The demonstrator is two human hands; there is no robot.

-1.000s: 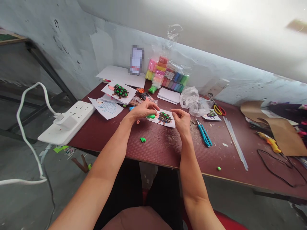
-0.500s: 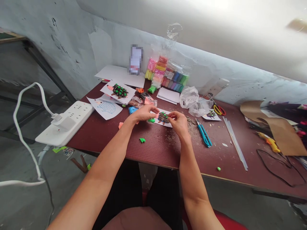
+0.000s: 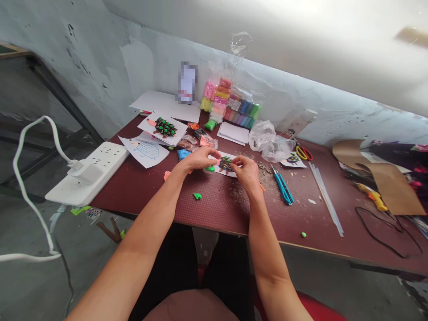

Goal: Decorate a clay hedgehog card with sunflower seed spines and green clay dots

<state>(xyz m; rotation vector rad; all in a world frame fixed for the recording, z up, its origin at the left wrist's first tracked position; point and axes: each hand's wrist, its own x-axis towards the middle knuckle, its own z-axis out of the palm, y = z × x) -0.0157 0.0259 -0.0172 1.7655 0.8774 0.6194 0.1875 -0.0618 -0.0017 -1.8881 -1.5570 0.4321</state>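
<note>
A white card [image 3: 230, 173] lies on the dark red table between my hands. It carries a hedgehog shape [image 3: 225, 163] of seed-like spines dotted with green clay. My left hand [image 3: 202, 158] is at the card's left side, fingers curved over its edge, with a lump of green clay [image 3: 210, 169] just under them. What its fingertips hold, if anything, is too small to tell. My right hand [image 3: 245, 171] has thumb and fingers pinched together at the right side of the hedgehog; anything between them is hidden.
A blue cutter [image 3: 283, 186], scissors [image 3: 303, 153] and clear sticks [image 3: 326, 198] lie to the right, with a yellow glue gun [image 3: 376, 198] beyond. Packs of coloured clay [image 3: 242, 111] stand behind. On the left are finished hedgehog card [image 3: 162, 128], drawing [image 3: 144, 150] and power strip [image 3: 88, 174].
The whole view has shifted slightly. My right hand has moved a little left over the hedgehog, while my left hand stays nearly in place.
</note>
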